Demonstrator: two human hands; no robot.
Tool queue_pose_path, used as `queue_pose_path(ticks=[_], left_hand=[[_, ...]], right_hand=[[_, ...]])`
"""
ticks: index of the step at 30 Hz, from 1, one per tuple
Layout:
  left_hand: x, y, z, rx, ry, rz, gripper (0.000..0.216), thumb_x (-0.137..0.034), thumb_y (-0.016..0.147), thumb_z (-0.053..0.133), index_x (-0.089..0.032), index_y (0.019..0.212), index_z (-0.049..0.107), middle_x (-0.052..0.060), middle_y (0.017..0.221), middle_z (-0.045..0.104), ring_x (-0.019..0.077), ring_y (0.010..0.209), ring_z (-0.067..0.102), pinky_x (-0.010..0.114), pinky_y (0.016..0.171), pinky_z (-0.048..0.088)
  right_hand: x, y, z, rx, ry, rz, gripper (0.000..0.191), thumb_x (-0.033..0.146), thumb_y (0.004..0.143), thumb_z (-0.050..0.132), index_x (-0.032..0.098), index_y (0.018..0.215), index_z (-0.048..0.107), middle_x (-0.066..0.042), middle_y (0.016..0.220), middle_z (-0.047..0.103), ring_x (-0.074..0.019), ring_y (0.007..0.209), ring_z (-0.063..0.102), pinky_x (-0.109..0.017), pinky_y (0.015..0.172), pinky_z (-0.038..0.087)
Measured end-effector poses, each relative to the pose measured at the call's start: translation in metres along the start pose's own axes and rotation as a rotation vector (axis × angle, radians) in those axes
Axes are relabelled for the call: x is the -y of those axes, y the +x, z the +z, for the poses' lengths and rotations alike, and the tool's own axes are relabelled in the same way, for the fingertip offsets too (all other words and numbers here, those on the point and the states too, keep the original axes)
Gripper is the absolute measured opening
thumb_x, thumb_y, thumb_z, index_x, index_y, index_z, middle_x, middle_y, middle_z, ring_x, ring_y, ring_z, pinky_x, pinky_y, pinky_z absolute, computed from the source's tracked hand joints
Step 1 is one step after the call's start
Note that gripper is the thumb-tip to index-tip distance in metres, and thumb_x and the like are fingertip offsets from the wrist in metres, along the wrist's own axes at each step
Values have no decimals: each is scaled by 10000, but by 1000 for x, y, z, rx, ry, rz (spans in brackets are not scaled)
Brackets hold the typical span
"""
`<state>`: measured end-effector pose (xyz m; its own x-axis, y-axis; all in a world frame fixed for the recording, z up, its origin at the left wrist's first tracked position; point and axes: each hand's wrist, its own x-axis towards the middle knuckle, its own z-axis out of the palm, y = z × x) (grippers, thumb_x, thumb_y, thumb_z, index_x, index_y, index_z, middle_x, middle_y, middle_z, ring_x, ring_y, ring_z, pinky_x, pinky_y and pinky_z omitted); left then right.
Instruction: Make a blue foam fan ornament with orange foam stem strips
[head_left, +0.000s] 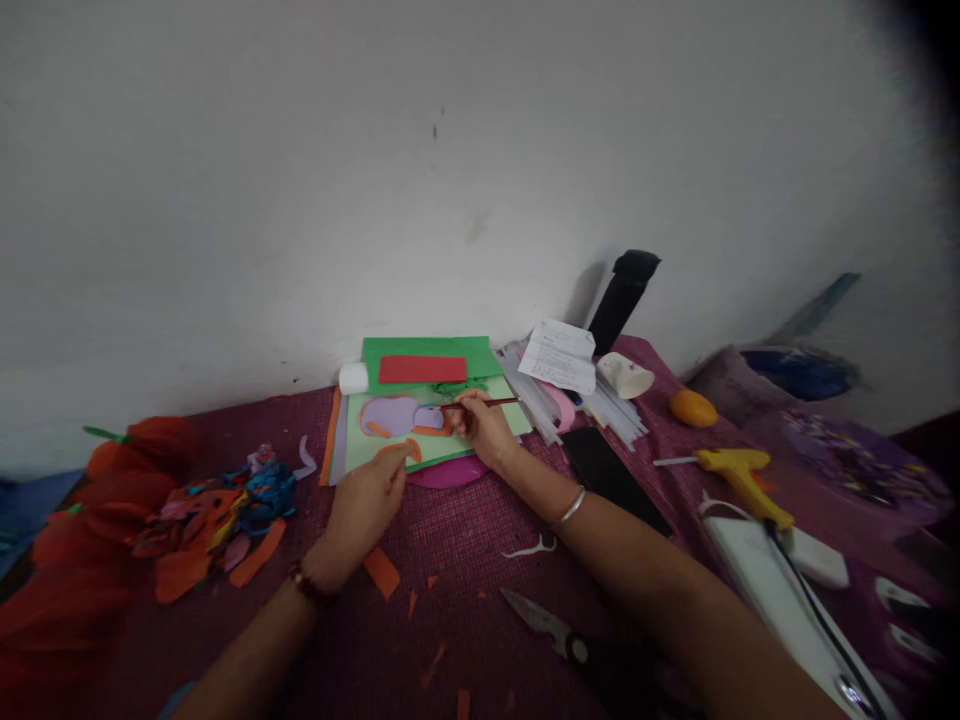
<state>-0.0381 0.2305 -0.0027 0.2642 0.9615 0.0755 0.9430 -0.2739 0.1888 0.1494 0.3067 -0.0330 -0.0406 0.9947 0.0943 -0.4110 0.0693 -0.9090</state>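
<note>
My right hand (480, 425) is closed round a slim dark red pencil (501, 402), its tip at the small end of a lilac cutout (390, 415). Orange pieces border that cutout on a pale green sheet (360, 455). At the sheet's front edge, my left hand (367, 500) has its fingers closed on a small orange cutout piece (413, 450). Behind the hands lie a green sheet (424, 347) and a red strip (422, 370). A white roll (353, 378) sits at their left.
Orange pumpkin shapes (120, 490) and colourful scraps (262, 495) occupy the left. Dark-handled shears (551, 625) lie in front. To the right are a phone (615, 480), a yellow glue gun (739, 475), clear sticks (536, 405), a paper cup (626, 375) and a black bottle (624, 300).
</note>
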Motion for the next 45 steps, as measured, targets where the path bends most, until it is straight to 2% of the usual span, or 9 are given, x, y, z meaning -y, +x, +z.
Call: queue_pose_path(ticks=[7, 11, 13, 17, 20, 25, 30, 34, 45], left_hand=[[-15, 47, -12, 63, 31, 44, 226, -210, 859, 467, -147, 898, 681, 149, 781, 704, 259, 762, 666, 350, 707, 453], [0, 63, -35, -13, -65, 18, 251, -262, 868, 447, -168, 917, 675, 125, 828, 685, 258, 813, 640, 346, 701, 450], [15, 61, -56, -47, -156, -21, 299, -313, 892, 407, -180, 1007, 650, 56, 714, 640, 202, 679, 613, 297, 611, 445], [40, 32, -92, 19, -992, -260, 308, -329, 818, 515, -158, 1059, 598, -88, 481, 329, 86, 364, 289, 202, 372, 254], [46, 0, -97, 101, -1243, -384, 284, -285, 727, 606, -164, 983, 614, -87, 494, 357, 69, 381, 284, 184, 369, 243], [52, -25, -72, 61, -730, -270, 274, -375, 739, 518, -163, 854, 646, -42, 514, 460, 99, 399, 397, 217, 395, 310], [57, -6, -40, -45, -426, -130, 251, -261, 680, 553, -153, 868, 680, 58, 744, 650, 192, 644, 588, 306, 621, 459], [54, 13, -21, -65, -301, 41, 359, -192, 738, 525, -191, 1067, 669, 90, 1058, 656, 213, 866, 617, 333, 822, 458], [59, 33, 1, -60, -179, 149, 247, -195, 845, 466, -203, 912, 704, 74, 976, 648, 207, 933, 605, 306, 827, 464]], right_hand=[[-2, 3, -2, -12, 138, 25, 165, 338, 755, 556, 193, 830, 531, 27, 588, 636, -87, 392, 478, -197, 387, 333], [-4, 5, -5, -8, 166, 28, 182, 361, 787, 548, 194, 859, 546, 26, 596, 637, -92, 397, 494, -199, 387, 357], [-5, 5, -5, 0, 166, 34, 184, 366, 800, 555, 191, 856, 555, 28, 578, 628, -93, 395, 496, -197, 383, 356], [1, 5, -2, 30, 147, 57, 196, 372, 800, 583, 181, 835, 562, 33, 552, 612, -89, 389, 495, -194, 376, 354], [17, 8, 1, 67, 121, 66, 205, 379, 796, 592, 179, 826, 557, 39, 550, 603, -82, 397, 493, -192, 382, 366], [48, 14, 5, 137, 31, 44, 171, 345, 799, 587, 180, 829, 555, 54, 553, 592, -66, 402, 473, -174, 380, 348], [52, -1, 8, 206, -113, 44, 117, 282, 786, 587, 166, 782, 578, 43, 535, 591, -66, 383, 469, -172, 365, 330], [44, -18, 16, 260, -209, 58, 121, 282, 798, 570, 166, 769, 582, 36, 538, 578, -72, 381, 462, -187, 378, 348], [17, -22, 37, 301, -370, 56, 155, 338, 856, 493, 190, 827, 528, 15, 619, 574, -93, 430, 465, -222, 433, 372]])
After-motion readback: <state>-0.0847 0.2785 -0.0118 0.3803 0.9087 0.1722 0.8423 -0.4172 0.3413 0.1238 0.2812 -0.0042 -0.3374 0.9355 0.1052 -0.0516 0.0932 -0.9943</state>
